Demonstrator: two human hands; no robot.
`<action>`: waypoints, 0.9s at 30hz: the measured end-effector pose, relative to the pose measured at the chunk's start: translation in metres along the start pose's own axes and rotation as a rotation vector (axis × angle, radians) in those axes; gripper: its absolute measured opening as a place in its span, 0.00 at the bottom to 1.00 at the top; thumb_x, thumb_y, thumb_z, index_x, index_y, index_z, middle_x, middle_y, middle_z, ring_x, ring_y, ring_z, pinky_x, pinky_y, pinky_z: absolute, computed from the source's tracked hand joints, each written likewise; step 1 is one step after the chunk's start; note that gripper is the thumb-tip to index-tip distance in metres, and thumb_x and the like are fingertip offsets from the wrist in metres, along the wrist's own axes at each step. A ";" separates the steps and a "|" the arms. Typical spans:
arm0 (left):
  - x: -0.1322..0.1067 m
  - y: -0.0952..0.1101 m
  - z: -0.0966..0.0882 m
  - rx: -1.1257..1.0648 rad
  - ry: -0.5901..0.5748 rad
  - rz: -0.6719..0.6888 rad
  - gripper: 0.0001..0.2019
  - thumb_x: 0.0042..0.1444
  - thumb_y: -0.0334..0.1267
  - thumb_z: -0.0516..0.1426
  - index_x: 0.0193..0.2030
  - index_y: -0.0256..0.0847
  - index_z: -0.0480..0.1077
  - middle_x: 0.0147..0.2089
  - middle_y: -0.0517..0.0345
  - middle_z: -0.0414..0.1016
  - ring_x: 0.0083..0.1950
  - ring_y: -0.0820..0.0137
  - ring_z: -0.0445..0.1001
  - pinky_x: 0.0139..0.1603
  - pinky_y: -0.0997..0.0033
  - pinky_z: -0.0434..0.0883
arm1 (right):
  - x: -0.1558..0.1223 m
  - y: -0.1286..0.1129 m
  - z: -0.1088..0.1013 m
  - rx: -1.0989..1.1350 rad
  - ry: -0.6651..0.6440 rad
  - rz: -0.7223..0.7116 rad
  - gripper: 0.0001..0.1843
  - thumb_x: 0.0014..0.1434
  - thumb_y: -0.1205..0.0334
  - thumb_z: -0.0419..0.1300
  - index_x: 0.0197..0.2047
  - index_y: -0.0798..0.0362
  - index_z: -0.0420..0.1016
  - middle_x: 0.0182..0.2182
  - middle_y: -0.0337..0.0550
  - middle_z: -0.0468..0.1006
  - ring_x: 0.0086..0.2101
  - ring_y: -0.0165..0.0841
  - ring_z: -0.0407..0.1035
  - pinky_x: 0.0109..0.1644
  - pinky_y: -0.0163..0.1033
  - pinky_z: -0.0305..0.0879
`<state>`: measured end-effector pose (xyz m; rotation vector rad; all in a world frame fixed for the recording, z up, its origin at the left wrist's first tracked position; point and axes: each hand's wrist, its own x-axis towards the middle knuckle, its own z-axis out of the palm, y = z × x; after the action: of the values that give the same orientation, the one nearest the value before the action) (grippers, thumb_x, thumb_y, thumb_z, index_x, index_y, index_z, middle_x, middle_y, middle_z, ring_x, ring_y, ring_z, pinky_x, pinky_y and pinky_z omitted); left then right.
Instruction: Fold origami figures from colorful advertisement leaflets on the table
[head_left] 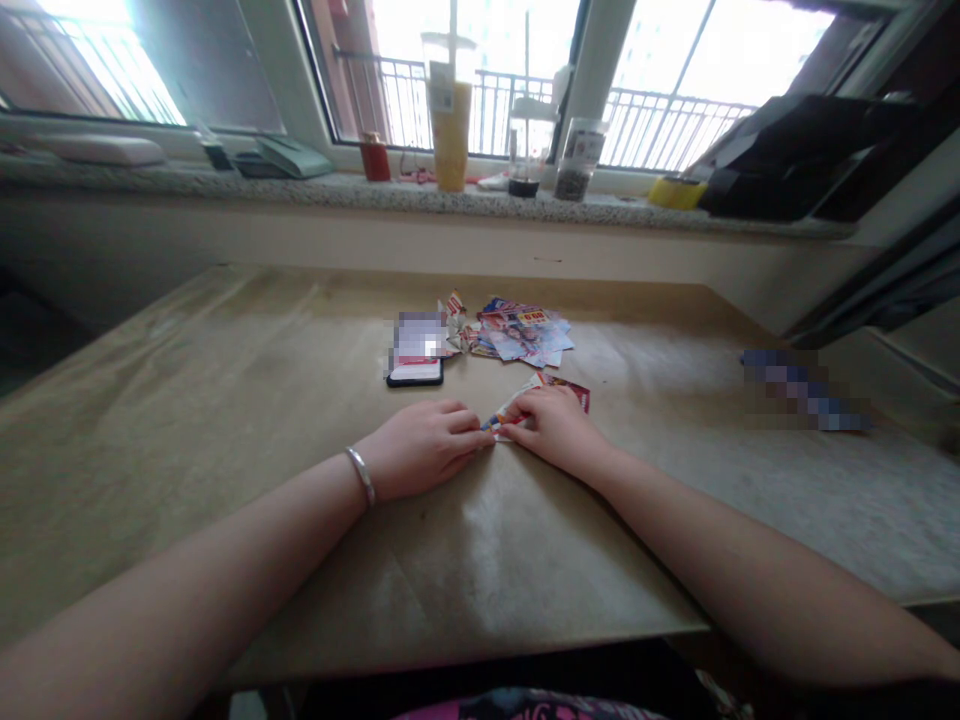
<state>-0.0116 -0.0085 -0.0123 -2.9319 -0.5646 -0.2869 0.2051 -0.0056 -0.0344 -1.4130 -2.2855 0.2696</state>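
A folded piece of colourful printed paper (575, 389) lies low on the table between my hands. My right hand (559, 425) is closed over it, thumb and fingers pinching its near left part and covering much of it. From the left, my left hand (424, 445), with a silver bangle on the wrist, meets the paper's left corner with fingertips pressed together. Just beyond is a loose pile of printed paper sheets (529, 332), with crumpled paper pieces (459, 330) beside it. A phone (416, 372) in a dark case lies left of these, its screen blurred out.
The table (225, 420) has a smooth beige cover. A blurred bluish item (802, 392) lies at the right. Along the windowsill stand a tall yellow drink cup (450, 130), a red container (374, 158), clear cups (580, 160), yellow tape (676, 192) and a black bag (787, 150).
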 end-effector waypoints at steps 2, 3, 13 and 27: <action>0.000 0.000 0.001 0.005 -0.001 -0.001 0.14 0.63 0.35 0.47 0.51 0.40 0.68 0.39 0.52 0.71 0.41 0.67 0.67 0.40 0.67 0.68 | 0.000 -0.001 0.000 -0.008 -0.006 0.008 0.07 0.52 0.55 0.65 0.29 0.49 0.76 0.33 0.39 0.80 0.37 0.35 0.71 0.44 0.41 0.55; 0.000 0.000 0.001 0.008 0.001 0.000 0.14 0.63 0.35 0.48 0.51 0.40 0.68 0.39 0.52 0.71 0.41 0.67 0.67 0.40 0.67 0.68 | 0.000 -0.001 0.000 -0.013 -0.008 0.011 0.07 0.52 0.55 0.64 0.29 0.49 0.76 0.32 0.39 0.80 0.37 0.35 0.71 0.43 0.41 0.55; 0.001 0.001 -0.004 0.015 -0.042 0.008 0.13 0.61 0.33 0.49 0.50 0.39 0.68 0.41 0.52 0.72 0.43 0.67 0.68 0.42 0.69 0.69 | 0.000 0.000 0.000 -0.027 -0.009 -0.020 0.06 0.53 0.56 0.63 0.30 0.50 0.76 0.33 0.39 0.80 0.37 0.34 0.70 0.43 0.41 0.54; -0.003 -0.007 -0.008 -0.097 -0.041 -0.002 0.16 0.56 0.26 0.50 0.48 0.41 0.71 0.45 0.54 0.75 0.46 0.68 0.70 0.47 0.68 0.70 | -0.001 0.000 -0.001 -0.015 -0.011 -0.014 0.07 0.53 0.56 0.63 0.30 0.50 0.76 0.32 0.39 0.80 0.37 0.35 0.71 0.41 0.40 0.55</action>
<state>-0.0179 -0.0044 -0.0046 -3.0369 -0.5753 -0.2628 0.2057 -0.0066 -0.0338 -1.4054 -2.3107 0.2568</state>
